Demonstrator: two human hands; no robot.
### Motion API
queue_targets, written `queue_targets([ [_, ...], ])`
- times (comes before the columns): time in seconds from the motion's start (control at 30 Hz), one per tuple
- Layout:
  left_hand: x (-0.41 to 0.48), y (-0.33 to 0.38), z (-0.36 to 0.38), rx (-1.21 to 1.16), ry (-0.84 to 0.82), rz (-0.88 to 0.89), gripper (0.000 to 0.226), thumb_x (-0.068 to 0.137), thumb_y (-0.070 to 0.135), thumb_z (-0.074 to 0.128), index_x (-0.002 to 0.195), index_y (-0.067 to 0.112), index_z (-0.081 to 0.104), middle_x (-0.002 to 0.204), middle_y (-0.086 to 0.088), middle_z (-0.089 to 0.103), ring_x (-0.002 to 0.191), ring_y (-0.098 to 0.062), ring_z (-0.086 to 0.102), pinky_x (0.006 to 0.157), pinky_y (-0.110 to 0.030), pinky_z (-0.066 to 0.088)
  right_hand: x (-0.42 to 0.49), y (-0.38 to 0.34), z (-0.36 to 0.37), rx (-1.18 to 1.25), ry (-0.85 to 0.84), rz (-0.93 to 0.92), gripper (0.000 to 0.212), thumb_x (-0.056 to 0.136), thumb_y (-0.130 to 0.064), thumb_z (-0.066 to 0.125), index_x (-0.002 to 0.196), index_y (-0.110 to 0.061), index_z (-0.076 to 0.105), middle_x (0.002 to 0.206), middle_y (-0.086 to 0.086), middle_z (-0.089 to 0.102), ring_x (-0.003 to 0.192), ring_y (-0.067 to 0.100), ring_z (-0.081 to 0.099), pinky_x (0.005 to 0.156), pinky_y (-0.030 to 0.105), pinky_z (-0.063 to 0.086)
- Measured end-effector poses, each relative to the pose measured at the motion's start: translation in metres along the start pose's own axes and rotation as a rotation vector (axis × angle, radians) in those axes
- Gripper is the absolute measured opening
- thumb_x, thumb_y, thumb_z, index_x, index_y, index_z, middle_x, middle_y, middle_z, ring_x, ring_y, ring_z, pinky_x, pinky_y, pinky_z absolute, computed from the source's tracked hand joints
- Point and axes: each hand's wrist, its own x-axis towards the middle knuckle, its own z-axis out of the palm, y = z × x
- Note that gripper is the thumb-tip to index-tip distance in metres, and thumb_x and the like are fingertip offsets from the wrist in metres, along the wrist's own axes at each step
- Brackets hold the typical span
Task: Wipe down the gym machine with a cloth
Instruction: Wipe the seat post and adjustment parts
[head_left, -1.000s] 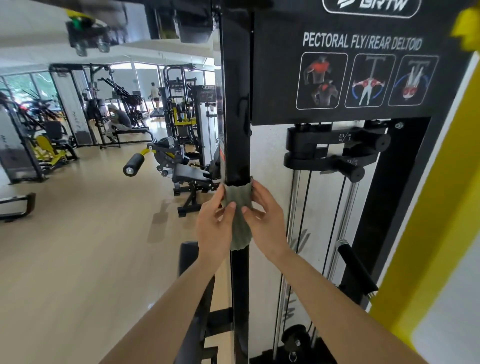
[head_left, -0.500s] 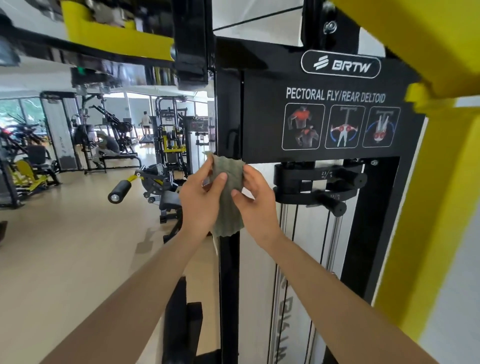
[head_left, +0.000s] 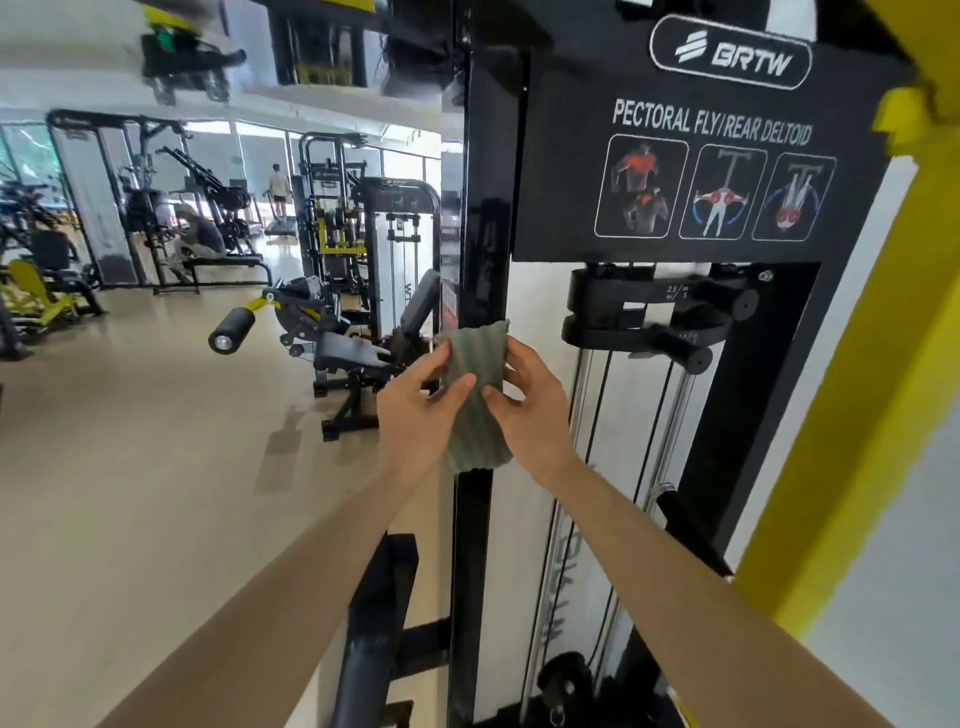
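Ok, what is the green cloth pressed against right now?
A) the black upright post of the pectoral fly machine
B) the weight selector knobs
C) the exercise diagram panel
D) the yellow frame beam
A: both hands, left hand and right hand, hold the green cloth wrapped around the black upright post, below the diagram panel.

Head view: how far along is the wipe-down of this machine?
Done: nothing can be confirmed; no surface looks visibly cleaner. In hand: both hands, left hand and right hand, press the green cloth around the black upright post. Left: the sign panel, the weight selector knobs and the lower frame look untouched.
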Motion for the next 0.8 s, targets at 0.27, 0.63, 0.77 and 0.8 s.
queue_targets([
  [0.27,-0.051,-0.047,0.003,0.122,-0.089,-0.068,0.048,0.089,0.025,0.076,0.134,0.015,0.065,0.117,0.007,0.072,0.106,-0.007,0.068,0.096,-0.029,0.055,-0.049,0.051,0.009,-0.073,-0.034,0.116,0.053,0.090,0.006,0.064,0.139,-0.011,0.053,0.125,-0.006,0.064,0.112,0.007,0.063,0.093,0.012,0.050],
  [0.63,-0.137,-0.103,0.038,0.259,-0.100,-0.349,0.041,0.101,0.021,0.060,0.142,0.018,0.056,0.112,0.010,0.070,0.096,-0.005,0.065,0.074,-0.001,0.043,-0.115,0.125,0.015,0.075,-0.089,0.417,0.034,0.092,0.006,0.061,0.120,-0.012,0.062,0.116,0.000,0.070,0.105,0.000,0.066,0.088,0.013,0.051],
  [0.77,-0.165,-0.124,0.044,0.180,-0.070,-0.439,0.036,0.099,0.013,0.061,0.135,0.020,0.062,0.109,0.010,0.072,0.100,0.002,0.067,0.084,-0.013,0.053,-0.131,0.152,0.013,0.149,-0.165,0.543,0.031,0.094,0.004,0.060,0.119,-0.014,0.063,0.114,-0.005,0.070,0.104,-0.002,0.066,0.085,0.013,0.052],
  [0.8,-0.172,-0.128,0.046,0.152,-0.067,-0.448,0.034,0.099,0.010,0.061,0.132,0.019,0.063,0.108,0.011,0.072,0.101,0.005,0.066,0.083,-0.009,0.051,-0.135,0.160,0.012,0.167,-0.184,0.568,0.031,0.094,0.004,0.060,0.120,-0.013,0.064,0.115,-0.005,0.070,0.105,0.000,0.066,0.086,0.013,0.052],
])
